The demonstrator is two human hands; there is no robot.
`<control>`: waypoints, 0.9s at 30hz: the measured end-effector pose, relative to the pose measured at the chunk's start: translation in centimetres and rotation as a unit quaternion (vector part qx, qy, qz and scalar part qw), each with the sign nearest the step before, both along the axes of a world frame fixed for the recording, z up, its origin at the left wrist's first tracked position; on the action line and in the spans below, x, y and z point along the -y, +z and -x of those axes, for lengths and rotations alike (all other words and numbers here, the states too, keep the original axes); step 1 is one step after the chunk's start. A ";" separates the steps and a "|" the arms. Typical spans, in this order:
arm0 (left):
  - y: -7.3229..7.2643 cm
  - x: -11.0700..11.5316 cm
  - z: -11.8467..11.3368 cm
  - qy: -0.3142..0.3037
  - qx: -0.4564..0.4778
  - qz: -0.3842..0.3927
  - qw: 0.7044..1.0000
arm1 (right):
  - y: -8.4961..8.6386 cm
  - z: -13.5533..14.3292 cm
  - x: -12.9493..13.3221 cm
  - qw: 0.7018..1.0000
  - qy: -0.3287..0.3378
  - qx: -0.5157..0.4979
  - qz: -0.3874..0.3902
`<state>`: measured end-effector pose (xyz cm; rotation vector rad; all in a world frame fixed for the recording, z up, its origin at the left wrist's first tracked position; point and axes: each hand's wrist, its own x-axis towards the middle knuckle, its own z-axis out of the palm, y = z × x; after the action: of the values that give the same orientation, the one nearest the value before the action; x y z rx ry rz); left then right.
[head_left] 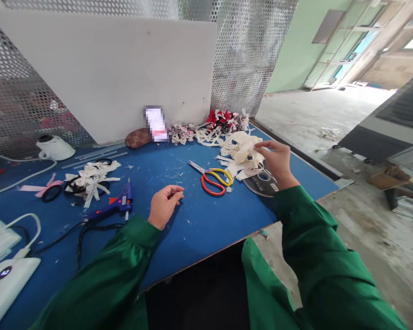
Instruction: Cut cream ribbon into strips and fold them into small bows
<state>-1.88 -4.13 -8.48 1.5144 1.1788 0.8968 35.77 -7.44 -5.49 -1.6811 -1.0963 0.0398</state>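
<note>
My left hand rests over the blue table, its fingers curled together; what they hold, if anything, is too small to make out. On the right, my right hand is at the edge of a pile of cream ribbon pieces, thumb and fingertips pinched on pale material of the pile. Scissors with one red and one yellow handle lie between the hands, blades pointing up and left. A dark round ribbon spool lies partly under the pile and my right hand. Left of my left hand is a blue glue gun.
White bows with black hair ties and a pink bow lie left. A phone leans at the back beside a brown checked case and red-and-white bows. A white power bank and cables occupy the near left; a white mug-shaped object stands behind.
</note>
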 end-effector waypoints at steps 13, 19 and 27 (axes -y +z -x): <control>0.1 0.1 0.0 -0.003 0.006 0.003 1.000 | 13.8 -1.3 -3.7 0.958 0.096 -0.133 -0.235; 0.4 0.1 0.2 -0.006 0.016 -0.001 1.000 | 17.3 1.9 -3.0 0.927 0.251 -0.134 -0.244; 0.8 0.3 0.2 0.014 0.057 -0.028 0.998 | 19.7 8.7 0.4 0.876 0.349 -0.281 -0.179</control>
<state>-2.04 -4.45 -7.64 1.4751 1.1025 1.0285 27.04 -7.82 14.22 -0.7891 -1.1104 0.7040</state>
